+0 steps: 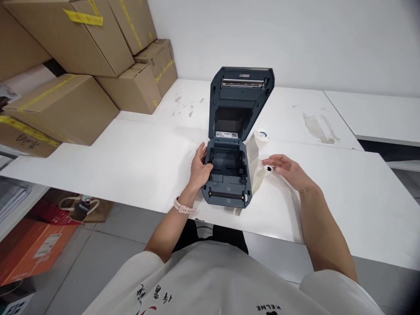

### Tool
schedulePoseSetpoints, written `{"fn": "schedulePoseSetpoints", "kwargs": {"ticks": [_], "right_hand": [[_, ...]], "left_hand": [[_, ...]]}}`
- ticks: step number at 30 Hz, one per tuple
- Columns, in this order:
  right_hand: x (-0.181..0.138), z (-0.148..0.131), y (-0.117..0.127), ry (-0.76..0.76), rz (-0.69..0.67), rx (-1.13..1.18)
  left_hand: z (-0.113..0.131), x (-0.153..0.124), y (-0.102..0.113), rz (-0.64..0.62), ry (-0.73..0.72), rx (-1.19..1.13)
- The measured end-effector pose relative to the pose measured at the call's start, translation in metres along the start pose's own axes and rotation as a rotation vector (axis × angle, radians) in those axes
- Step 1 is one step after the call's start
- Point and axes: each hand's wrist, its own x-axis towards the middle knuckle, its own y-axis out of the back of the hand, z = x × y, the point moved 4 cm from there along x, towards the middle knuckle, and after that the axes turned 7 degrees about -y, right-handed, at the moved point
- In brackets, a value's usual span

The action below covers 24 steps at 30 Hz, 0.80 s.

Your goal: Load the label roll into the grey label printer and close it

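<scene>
The white surface (147,162) bears, mid-frame, the open printer (226,180), probably stiff and heavy, best held by its base walls, where my left grip (199,171) clasps one side, while whether my right grip (289,171) pinches the small, likely light roll (268,168) beside it I cannot tell.

Printer (229,146), rolls (260,138), boxes (62,107) on table (147,162)

Shirt (203,280): pale, short-sleeved; dark brush-style characters (157,292) and a curved red mark (150,309) on one side of the front, dark KELME lettering (268,307) on the other. Trousers (229,238): black. Left wrist (188,197): pale pink perforated strap (184,207). Right wrist (310,194): thin band (304,190), detail indistinct.
</scene>
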Motion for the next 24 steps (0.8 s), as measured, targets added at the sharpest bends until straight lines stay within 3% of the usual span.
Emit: {"fn": "schedulePoseSetpoints", "kwargs": {"ticks": [2,4,8,12,15,19,24], "right_hand": [[0.016,-0.003,0.021,0.045,0.185,0.027],[0.037,-0.009,0.031,0.051,0.267,0.015],[0.087,-0.025,0.012,-0.011,0.122,-0.077],[0.113,-0.039,-0.007,-0.027,0.199,-0.072],[0.103,-0.051,-0.012,-0.006,0.263,0.006],[0.057,-0.094,-0.029,0.068,0.112,0.058],[0.010,-0.168,-0.088,0.290,-0.141,-0.466]], "left_hand": [[-0.002,0.001,0.000,0.002,-0.003,-0.004],[-0.001,0.001,0.000,0.009,0.003,-0.012],[0.005,0.000,-0.001,0.027,0.030,-0.034],[0.009,-0.001,-0.002,0.035,0.048,-0.053],[0.007,-0.001,-0.002,0.032,0.044,-0.053],[0.001,-0.001,0.000,0.032,0.046,-0.066],[-0.001,-0.001,0.000,0.040,0.038,-0.106]]}}
